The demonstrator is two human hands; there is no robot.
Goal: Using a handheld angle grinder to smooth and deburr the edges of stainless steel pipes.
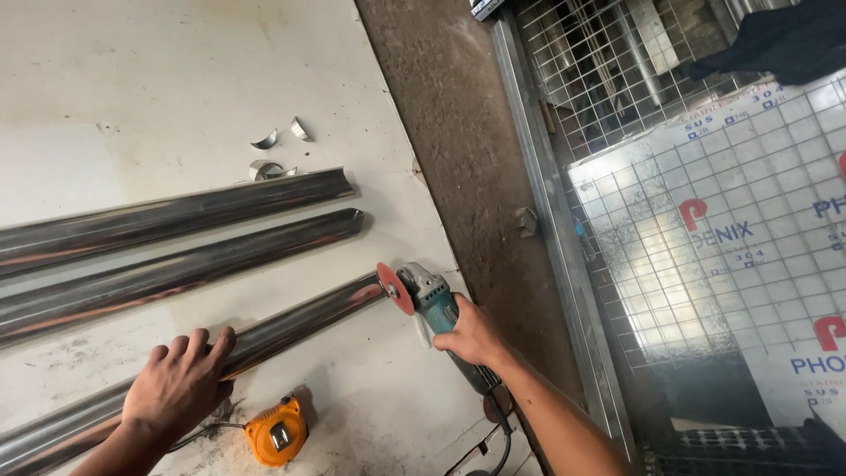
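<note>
Grinder disc set to the end of a polished steel tube on a pale tabletop

The broad, scuffed off-white tabletop (176, 70) carries three long, mirror-bright round tubes lying side by side; the nearest tube (291, 326) runs diagonally, and the left hand (181, 383) is pressed flat over it with fingers spread and curled on the curve, pinning it down. The two farther tubes (176, 216) show scooped, notched ends. The right hand (471, 339) is wrapped tight around the teal-bodied angle grinder (436, 304), whose thin red disc (395, 288) stands on edge at the tube's end. A clean cut likely needs the tube kept from rolling, the disc held square, and light, steady pressure. Smaller: an orange tape measure (276, 432) just beside the tube, and curved shiny offcuts (278, 150) beyond the farthest tube.
</note>
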